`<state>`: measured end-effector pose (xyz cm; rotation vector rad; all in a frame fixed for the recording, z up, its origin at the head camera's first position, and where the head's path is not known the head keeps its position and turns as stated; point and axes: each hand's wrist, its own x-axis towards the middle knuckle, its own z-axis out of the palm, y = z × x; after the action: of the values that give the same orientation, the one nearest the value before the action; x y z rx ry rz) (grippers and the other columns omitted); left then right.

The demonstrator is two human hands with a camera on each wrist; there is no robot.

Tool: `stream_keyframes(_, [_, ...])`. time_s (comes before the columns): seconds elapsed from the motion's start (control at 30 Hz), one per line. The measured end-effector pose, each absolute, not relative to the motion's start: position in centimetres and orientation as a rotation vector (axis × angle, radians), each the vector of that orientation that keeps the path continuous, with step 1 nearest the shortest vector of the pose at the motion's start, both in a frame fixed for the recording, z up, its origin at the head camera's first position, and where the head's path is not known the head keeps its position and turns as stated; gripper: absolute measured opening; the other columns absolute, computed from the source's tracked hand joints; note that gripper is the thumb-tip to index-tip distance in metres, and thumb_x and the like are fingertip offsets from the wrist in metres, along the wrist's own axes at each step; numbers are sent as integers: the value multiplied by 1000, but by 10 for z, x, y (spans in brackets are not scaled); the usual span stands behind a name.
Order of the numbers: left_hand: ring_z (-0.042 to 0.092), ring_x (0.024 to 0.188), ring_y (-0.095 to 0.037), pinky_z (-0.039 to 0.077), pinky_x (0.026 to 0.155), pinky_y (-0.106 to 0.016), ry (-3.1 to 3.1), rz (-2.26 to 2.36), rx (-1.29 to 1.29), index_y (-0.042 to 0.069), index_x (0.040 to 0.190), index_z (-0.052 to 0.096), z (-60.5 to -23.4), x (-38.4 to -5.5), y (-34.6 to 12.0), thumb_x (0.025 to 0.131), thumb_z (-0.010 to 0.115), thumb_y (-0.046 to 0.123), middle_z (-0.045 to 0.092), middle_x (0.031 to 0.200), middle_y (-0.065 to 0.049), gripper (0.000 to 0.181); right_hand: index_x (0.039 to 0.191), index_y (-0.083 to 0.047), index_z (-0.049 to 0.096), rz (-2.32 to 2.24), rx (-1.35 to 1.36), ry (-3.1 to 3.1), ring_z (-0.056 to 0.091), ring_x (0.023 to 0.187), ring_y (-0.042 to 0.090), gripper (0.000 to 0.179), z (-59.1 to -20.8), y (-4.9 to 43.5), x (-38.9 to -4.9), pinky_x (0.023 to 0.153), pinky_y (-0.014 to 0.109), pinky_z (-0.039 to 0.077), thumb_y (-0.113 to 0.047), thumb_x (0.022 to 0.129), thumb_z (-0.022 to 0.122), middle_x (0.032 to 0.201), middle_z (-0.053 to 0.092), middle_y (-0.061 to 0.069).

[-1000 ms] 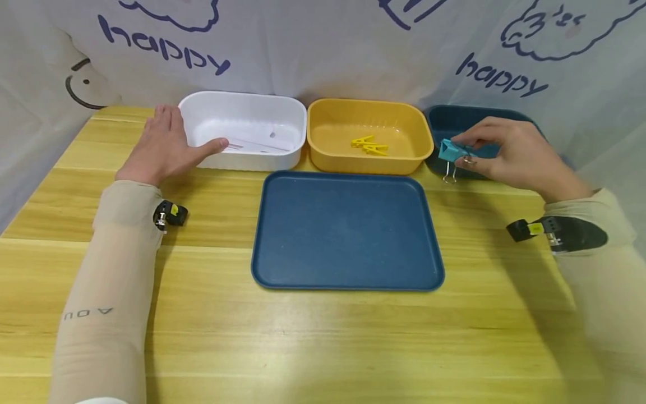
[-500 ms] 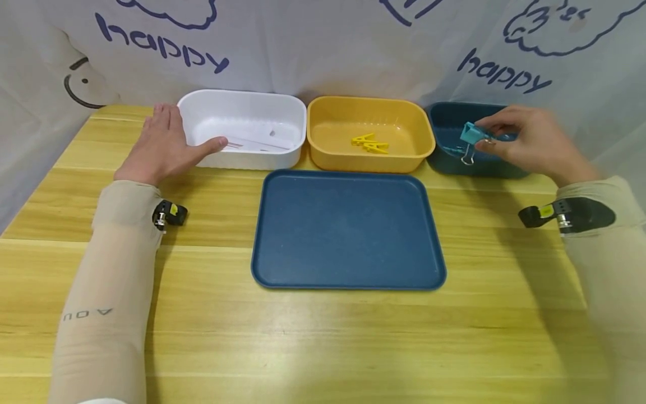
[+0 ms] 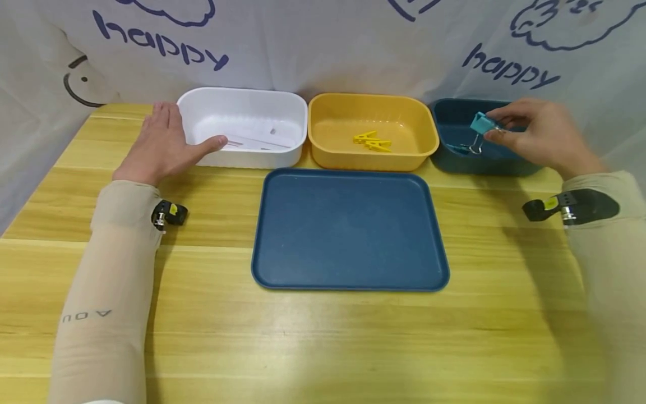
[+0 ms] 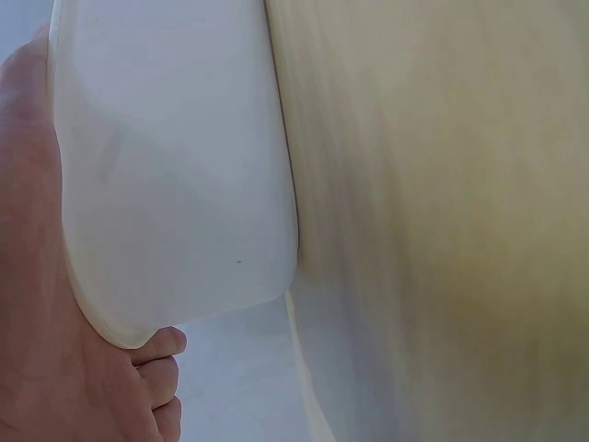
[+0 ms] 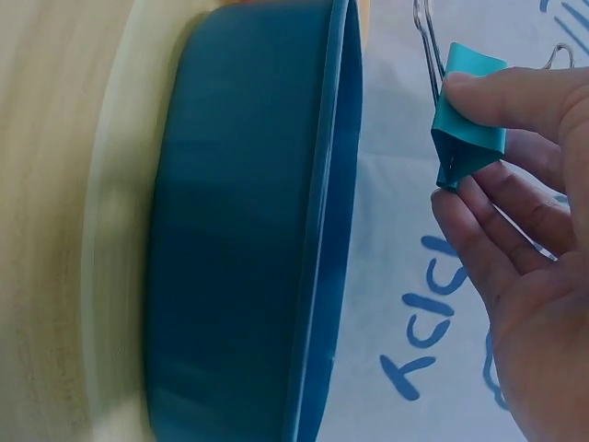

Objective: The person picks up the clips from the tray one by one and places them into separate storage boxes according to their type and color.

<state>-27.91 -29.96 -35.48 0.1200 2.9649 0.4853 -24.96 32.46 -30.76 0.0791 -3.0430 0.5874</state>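
My right hand (image 3: 547, 134) pinches a teal binder clip (image 3: 481, 122) between thumb and fingers, above the dark blue bin (image 3: 489, 163). The clip's wire handles stick out, one hanging toward the bin. In the right wrist view the binder clip (image 5: 469, 120) shows its triangular end, higher than the bin's rim. Inside that bin, a small teal piece (image 3: 458, 148) is partly visible. My left hand (image 3: 164, 140) rests at the left end of the white bin (image 3: 242, 160), fingers extended and thumb lying over its front rim. The left wrist view shows the palm against the rim.
Between the white and dark blue bins stands a yellow bin (image 3: 373, 161) with yellow clothespins (image 3: 372, 141) in it. Thin pale sticks (image 3: 259, 143) lie in the white bin. A blue tray (image 3: 350, 230) lies in front on the wooden table (image 3: 323, 342). A drawn-on cloth (image 3: 353, 45) hangs behind.
My right hand has carried the binder clip back and to the right, from the dark blue bin's front left to above its inside. The left hand stays in place.
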Motion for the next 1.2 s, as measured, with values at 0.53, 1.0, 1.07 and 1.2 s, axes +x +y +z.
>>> stream_keyframes(0.53, [-19, 160, -45, -8, 134, -58, 2959, 500, 115, -5, 161, -16, -357, -277, -299, 89, 38, 87, -18, 170, -28, 129, 143, -9, 63, 616, -12, -3046, 50, 90, 8, 56, -324, 340, -267, 69, 19, 41, -44, 99, 67, 113, 59, 4])
stream_keyframes(1.0, [-20, 160, -43, -9, 134, -58, 2973, 494, 120, -3, 162, -17, -358, -281, -301, 89, 39, 86, -18, 171, -26, 128, 140, 0, 63, 528, -79, -3110, 53, 83, 0, 50, -344, 358, -286, 65, 17, 42, -33, 101, 65, 132, 67, 29])
stream_keyframes(1.07, [-21, 160, -43, -9, 134, -58, 2974, 495, 118, -2, 162, -17, -358, -281, -301, 89, 39, 86, -18, 171, -26, 127, 138, 1, 64, 515, -77, -3125, 59, 87, 10, 49, -345, 360, -288, 70, 25, 45, -31, 101, 65, 128, 68, 32])
stream_keyframes(1.2, [-21, 160, -42, -9, 134, -57, 2976, 497, 115, -2, 162, -17, -358, -280, -302, 89, 40, 86, -18, 171, -25, 127, 136, 5, 63, 492, -84, -3164, 64, 102, 39, 47, -347, 362, -291, 76, 46, 51, -27, 102, 64, 124, 68, 35])
